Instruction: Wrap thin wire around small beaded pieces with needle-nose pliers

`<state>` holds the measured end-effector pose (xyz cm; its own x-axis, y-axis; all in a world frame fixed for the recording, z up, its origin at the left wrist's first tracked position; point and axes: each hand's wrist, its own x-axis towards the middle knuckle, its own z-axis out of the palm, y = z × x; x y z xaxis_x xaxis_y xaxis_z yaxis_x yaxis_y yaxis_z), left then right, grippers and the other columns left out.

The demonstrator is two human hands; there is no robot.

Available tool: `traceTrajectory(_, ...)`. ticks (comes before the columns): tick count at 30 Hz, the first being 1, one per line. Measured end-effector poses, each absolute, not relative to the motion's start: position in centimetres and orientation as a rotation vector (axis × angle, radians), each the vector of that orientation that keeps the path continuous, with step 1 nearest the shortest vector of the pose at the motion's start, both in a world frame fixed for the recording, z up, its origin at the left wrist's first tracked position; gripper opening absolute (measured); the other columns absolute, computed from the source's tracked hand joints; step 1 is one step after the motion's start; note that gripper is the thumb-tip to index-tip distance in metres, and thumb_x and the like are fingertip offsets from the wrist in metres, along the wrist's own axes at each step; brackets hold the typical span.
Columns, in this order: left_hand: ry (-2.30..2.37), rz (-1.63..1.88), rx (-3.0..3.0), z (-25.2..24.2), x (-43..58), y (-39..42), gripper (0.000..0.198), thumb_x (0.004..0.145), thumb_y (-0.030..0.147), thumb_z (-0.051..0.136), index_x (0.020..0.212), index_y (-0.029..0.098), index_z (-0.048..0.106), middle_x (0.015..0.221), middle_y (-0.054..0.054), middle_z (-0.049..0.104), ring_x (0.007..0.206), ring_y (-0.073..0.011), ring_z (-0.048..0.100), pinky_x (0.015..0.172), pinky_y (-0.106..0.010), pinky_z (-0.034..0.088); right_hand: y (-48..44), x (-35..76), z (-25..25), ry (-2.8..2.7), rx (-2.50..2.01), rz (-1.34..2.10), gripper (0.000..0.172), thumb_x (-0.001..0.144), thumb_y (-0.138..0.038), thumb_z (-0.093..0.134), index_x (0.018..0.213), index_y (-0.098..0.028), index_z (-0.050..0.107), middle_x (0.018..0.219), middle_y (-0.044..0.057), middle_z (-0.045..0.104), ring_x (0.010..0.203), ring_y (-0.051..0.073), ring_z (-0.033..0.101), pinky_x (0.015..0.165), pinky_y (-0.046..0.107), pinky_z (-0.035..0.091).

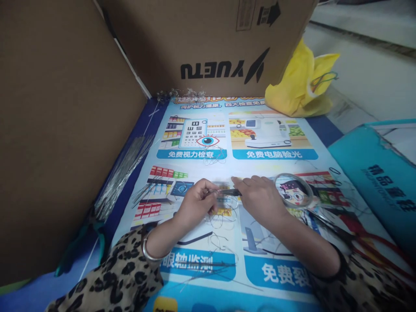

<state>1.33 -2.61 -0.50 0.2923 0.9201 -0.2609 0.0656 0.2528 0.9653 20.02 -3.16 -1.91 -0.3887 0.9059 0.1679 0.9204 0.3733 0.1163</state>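
Observation:
My right hand is wrapped round a pair of dark metal pliers, whose narrow jaws point left; the handles are hidden in my palm. At the tip of the jaws, my left hand is closed in a pinch on what looks like thin wire, mostly covered by the fingers. Below and between the hands, fine wire loops lie over the printed poster. Loose straight wires are scattered nearer to me.
A bundle of silvery wires and teal-handled pliers lie left, beside a cardboard wall. Right of my hands are a clear tape roll and red-handled scissors. A yellow bag and teal box stand on the right.

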Motion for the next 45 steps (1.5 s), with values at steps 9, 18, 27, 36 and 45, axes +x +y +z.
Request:
traceTrajectory(9, 1.118, 0.797, 1.129, -0.6, 1.4, -2.6, 0.014, 0.076, 0.025, 0.058, 0.082, 0.017, 0.049, 0.043, 0.007, 0.054, 0.038, -0.0066, 0.046, 0.043, -0.018, 0.038, -3.1, 19.9, -2.0, -2.540, -1.727, -0.288, 0.036, 0.082, -0.014, 0.047, 0.116, -0.020, 0.059, 0.079, 0.004, 0.067, 0.075, 0.020, 0.055, 0.066, 0.033, 0.024)
traceTrajectory(18, 1.076, 0.788, 1.172, -1.1, 1.1, -2.5, 0.014, 0.079, 0.028, 0.057, 0.084, 0.017, 0.048, 0.046, 0.006, 0.055, 0.039, -0.0064, 0.046, 0.043, -0.018, 0.038, -3.0, 19.9, -2.1, -2.555, -1.767, -0.249, 0.040, 0.082, -0.014, 0.045, 0.119, -0.022, 0.057, 0.081, 0.005, 0.068, 0.076, 0.019, 0.056, 0.066, 0.032, 0.027)
traceTrajectory(27, 1.063, 0.817, 1.227, -1.1, 0.7, -2.0, 0.012, 0.077, 0.024, 0.055, 0.087, 0.017, 0.050, 0.059, 0.004, 0.057, 0.050, -0.0080, 0.053, 0.048, -0.018, 0.042, -2.7, 19.7, -2.2, -2.495, -1.845, -0.145, 0.050, 0.077, -0.011, 0.047, 0.125, -0.025, 0.054, 0.084, 0.004, 0.068, 0.080, 0.019, 0.058, 0.069, 0.031, 0.030)
traceTrajectory(36, 1.287, 0.864, 1.440, -2.1, -0.4, -1.0, 0.015, 0.080, 0.032, 0.052, 0.080, 0.018, 0.057, 0.062, 0.003, 0.056, 0.059, -0.0110, 0.057, 0.053, -0.021, 0.041, -2.5, 19.8, -2.0, -2.476, -1.890, -0.076, 0.048, 0.080, -0.016, 0.049, 0.127, -0.026, 0.053, 0.087, 0.004, 0.067, 0.084, 0.019, 0.057, 0.070, 0.031, 0.031)
traceTrajectory(45, 1.407, 1.044, 1.760, -1.7, -1.1, -0.5, 0.008, 0.080, 0.021, 0.052, 0.077, 0.018, 0.059, 0.086, -0.002, 0.061, 0.084, -0.0149, 0.056, 0.077, -0.027, 0.042, -2.3, 20.1, -2.2, -2.429, -1.864, -0.031, 0.044, 0.082, -0.020, 0.048, 0.125, -0.023, 0.054, 0.094, 0.005, 0.066, 0.089, 0.020, 0.055, 0.075, 0.031, 0.032)
